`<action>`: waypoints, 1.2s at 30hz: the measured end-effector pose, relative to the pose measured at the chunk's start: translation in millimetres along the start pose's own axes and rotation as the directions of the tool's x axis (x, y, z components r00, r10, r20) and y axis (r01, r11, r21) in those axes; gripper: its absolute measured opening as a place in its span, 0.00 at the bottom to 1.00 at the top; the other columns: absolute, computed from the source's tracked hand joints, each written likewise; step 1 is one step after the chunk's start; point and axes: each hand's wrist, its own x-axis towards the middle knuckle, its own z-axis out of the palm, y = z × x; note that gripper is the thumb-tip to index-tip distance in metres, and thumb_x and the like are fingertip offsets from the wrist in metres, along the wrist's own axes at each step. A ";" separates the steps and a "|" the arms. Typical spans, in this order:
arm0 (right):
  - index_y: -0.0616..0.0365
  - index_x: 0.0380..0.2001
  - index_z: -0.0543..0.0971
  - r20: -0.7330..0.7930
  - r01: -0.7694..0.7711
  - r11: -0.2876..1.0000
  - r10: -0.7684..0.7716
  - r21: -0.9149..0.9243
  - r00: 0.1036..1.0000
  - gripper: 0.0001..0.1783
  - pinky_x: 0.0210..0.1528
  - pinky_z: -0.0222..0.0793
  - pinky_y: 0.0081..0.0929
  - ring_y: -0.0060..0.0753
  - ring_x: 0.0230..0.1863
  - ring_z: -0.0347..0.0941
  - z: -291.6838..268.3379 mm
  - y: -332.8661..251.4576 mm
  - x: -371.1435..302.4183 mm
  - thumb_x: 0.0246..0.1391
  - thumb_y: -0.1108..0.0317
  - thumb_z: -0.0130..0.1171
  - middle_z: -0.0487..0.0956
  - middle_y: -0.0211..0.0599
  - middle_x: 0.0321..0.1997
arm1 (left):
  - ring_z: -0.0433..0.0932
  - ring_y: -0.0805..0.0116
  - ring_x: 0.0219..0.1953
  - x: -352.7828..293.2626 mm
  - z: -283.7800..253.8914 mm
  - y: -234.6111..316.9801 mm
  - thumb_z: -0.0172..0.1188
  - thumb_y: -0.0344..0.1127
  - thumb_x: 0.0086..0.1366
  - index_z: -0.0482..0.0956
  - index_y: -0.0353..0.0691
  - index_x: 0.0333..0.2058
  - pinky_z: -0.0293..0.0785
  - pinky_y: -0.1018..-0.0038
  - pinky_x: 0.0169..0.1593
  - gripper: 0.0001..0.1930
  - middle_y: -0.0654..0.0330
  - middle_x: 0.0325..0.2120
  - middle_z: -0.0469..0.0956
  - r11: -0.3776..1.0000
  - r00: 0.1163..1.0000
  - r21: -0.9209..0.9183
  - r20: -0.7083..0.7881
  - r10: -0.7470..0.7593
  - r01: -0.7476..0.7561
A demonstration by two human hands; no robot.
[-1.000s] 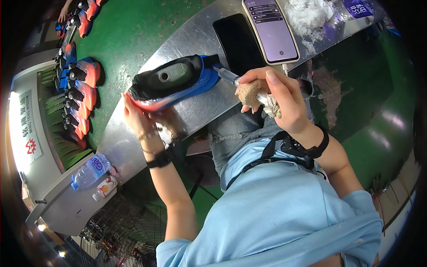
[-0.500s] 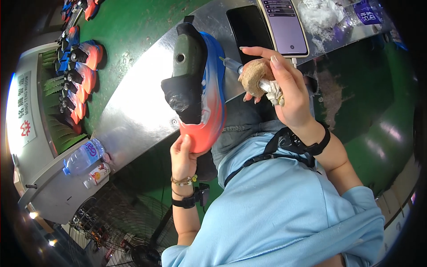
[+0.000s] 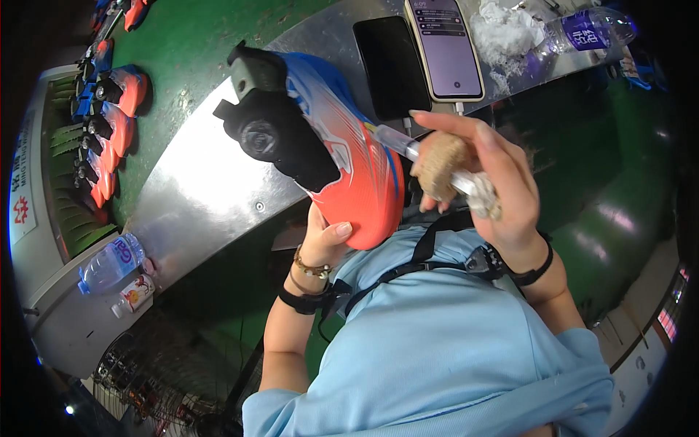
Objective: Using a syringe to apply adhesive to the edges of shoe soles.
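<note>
My left hand (image 3: 328, 237) is closed round the toe of a running shoe (image 3: 371, 193), coral at the front and blue toward the heel. A dark green shoe last (image 3: 261, 76) fills its opening, with black fabric about the collar. My right hand (image 3: 506, 175) grips a clear syringe (image 3: 397, 140), whose thin tip is at the shoe's side near the sole edge; I cannot tell whether it touches. Held in the same hand are a tan spongy piece (image 3: 444, 162) and a crumpled white wad (image 3: 483, 198).
Two phones, one black (image 3: 393, 69) and one lit (image 3: 448, 58), lie on the metal table (image 3: 196, 167). White fluff (image 3: 502, 33) and a bottle (image 3: 593, 30) are at the far right, two bottles at left. More shoes (image 3: 109, 135) stand on a rack at far left.
The shoe has tilted, its heel swinging left and its coral side turning up toward me. My right hand has moved down and right, and the syringe tip now meets the shoe's side in view.
</note>
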 end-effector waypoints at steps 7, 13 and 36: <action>0.68 0.51 0.63 -0.142 0.025 0.998 -0.015 0.065 0.990 0.32 0.23 0.68 0.23 0.33 0.20 0.69 -7.5 -34.2 -22.4 0.60 0.51 0.24 0.71 0.47 0.28 | 0.67 0.64 0.52 47.2 36.1 -21.1 0.68 0.40 0.45 0.58 0.41 0.55 0.61 0.66 0.57 0.39 0.60 0.49 0.67 0.904 0.987 -0.427 0.138 0.076 -0.010; 0.64 0.51 0.64 -0.158 0.279 0.958 -0.286 -0.069 0.945 0.29 0.22 0.67 0.25 0.33 0.18 0.66 -14.4 -38.5 -36.1 0.61 0.53 0.24 0.68 0.47 0.26 | 0.59 0.65 0.58 86.4 49.5 -20.4 0.69 0.45 0.44 0.57 0.46 0.56 0.56 0.64 0.62 0.41 0.58 0.58 0.55 0.912 0.975 -0.409 0.198 0.103 -0.013; 0.58 0.46 0.66 -0.066 0.367 0.882 -0.402 -0.297 0.913 0.29 0.31 0.70 0.32 0.37 0.27 0.69 -27.8 -24.1 -20.1 0.60 0.48 0.23 0.69 0.50 0.35 | 0.72 0.71 0.45 139.5 100.5 5.4 0.60 0.33 0.55 0.70 0.38 0.43 0.68 0.73 0.54 0.16 0.61 0.41 0.73 0.837 0.975 -0.517 0.024 0.222 -0.178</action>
